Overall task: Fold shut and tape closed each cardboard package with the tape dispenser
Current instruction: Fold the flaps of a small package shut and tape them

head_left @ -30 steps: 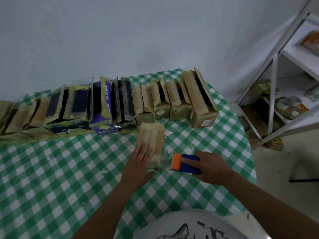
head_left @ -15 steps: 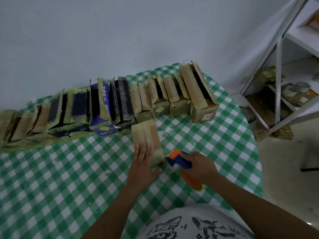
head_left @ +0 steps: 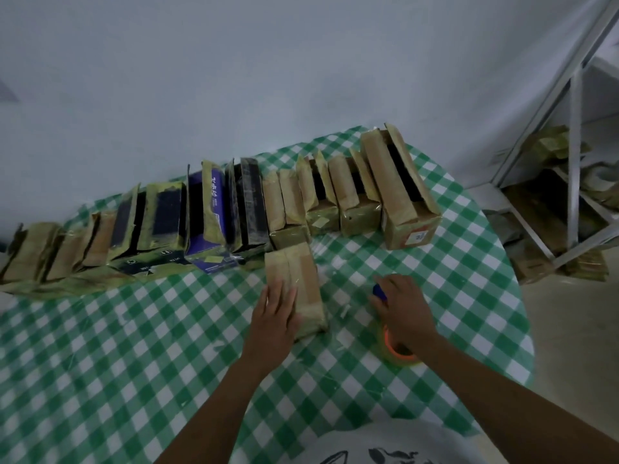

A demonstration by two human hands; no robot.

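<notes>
A small closed cardboard package (head_left: 303, 286) lies flat on the green checked tablecloth (head_left: 134, 363), its flaps folded down. My left hand (head_left: 273, 316) rests flat on its near left part with straight fingers. To the right, my right hand (head_left: 403, 313) grips the blue and orange tape dispenser (head_left: 397, 346), which sits on the table; the hand covers most of it. A row of open packages (head_left: 338, 192) stands along the far edge, flaps up.
The largest open box (head_left: 402, 192) stands at the right end of the row. A purple box (head_left: 209, 209) and dark boxes stand in the middle of the row. A metal shelf rack (head_left: 569, 145) with cardboard scraps is at the right, off the table.
My right hand has moved the tape dispenser away from the package's end, to the right, and lowered it onto the table. My left hand stays flat on the package.
</notes>
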